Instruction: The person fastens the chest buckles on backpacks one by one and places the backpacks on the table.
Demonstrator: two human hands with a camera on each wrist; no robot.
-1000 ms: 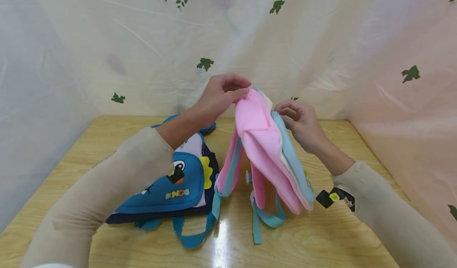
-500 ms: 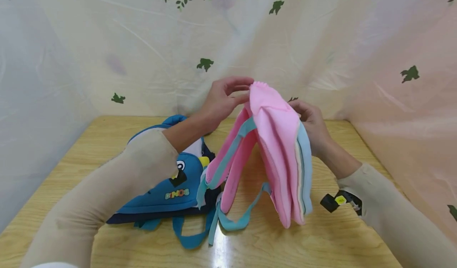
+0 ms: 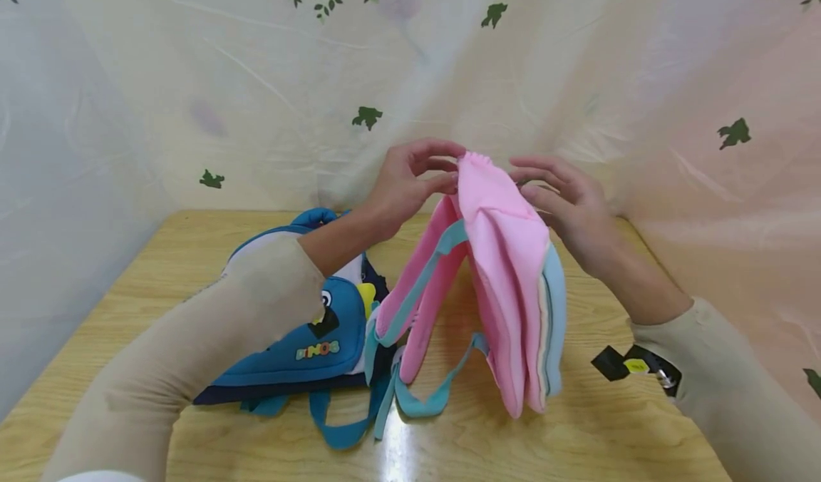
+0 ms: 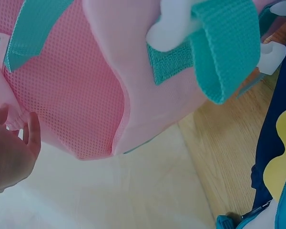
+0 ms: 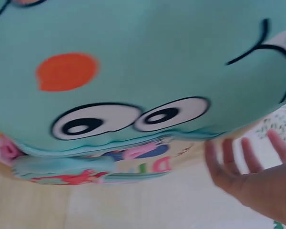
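A pink child's backpack (image 3: 507, 239) with a light blue front stands upright on its bottom, its side towards the head view. My left hand (image 3: 410, 182) pinches the top by the gathered pink handle; the left wrist view shows thumb and fingers at that fabric and the mesh back panel (image 4: 76, 95). My right hand (image 3: 577, 214) is beside the top on the front side, fingers loosely spread and holding nothing. In the right wrist view that hand is right at the end of the zip (image 5: 133, 143) above the cartoon-eyed front pocket (image 5: 148, 52), whose zip edge gapes a little.
A blue backpack (image 3: 321, 325) with DINOS lettering lies flat on the wooden table (image 3: 269, 446) to the left, partly behind my left forearm. Pink shoulder straps with teal webbing (image 3: 423, 403) hang towards it. A leaf-printed curtain (image 3: 269, 90) surrounds the table's back and sides.
The pink backpack has swung round, its front turning away and its straps moving left. My right hand has come off the front top and moved right, fingers opening; my left hand keeps its grip.
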